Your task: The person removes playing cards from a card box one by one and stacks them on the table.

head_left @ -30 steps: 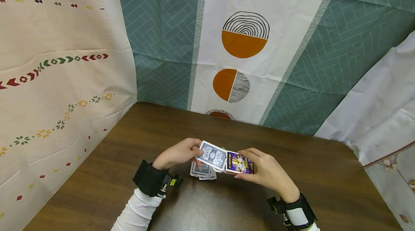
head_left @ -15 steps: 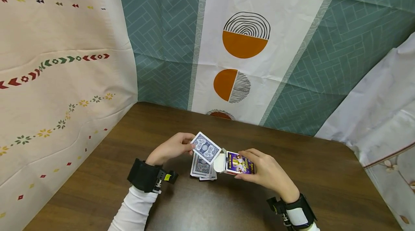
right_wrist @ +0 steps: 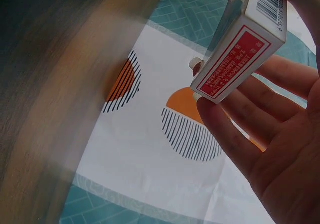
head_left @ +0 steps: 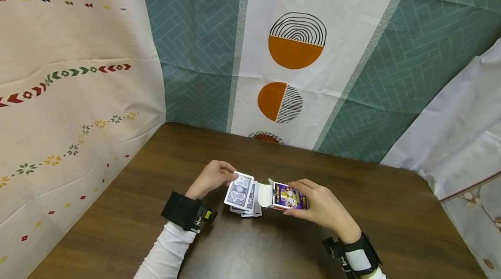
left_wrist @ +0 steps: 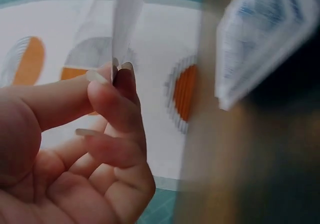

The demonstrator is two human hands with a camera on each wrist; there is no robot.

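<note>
Between thumb and fingers my left hand (head_left: 211,179) pinches a blue-backed playing card (head_left: 239,189) by its upper left corner. That card overlaps a loose pile of cards (head_left: 256,206) on the table in the head view. In the left wrist view the pinched playing card (left_wrist: 125,29) stands nearly edge-on above the fingertips, and the blurred pile (left_wrist: 265,34) lies at upper right. My right hand (head_left: 321,203) grips a purple card box (head_left: 289,196), its white flap (head_left: 265,195) open toward the pile. The right wrist view shows the card box (right_wrist: 235,64) between thumb and fingers.
A brown wooden table (head_left: 188,148) spreads under both hands. Behind it hangs a teal and white patterned cloth (head_left: 199,74); a cream embroidered cloth (head_left: 78,131) borders the left side, and a white cloth (head_left: 450,139) the right.
My left hand has drawn the playing card leftward from the box opening, then turned it more upright and brought it over the pile. The right hand and box have stayed put.
</note>
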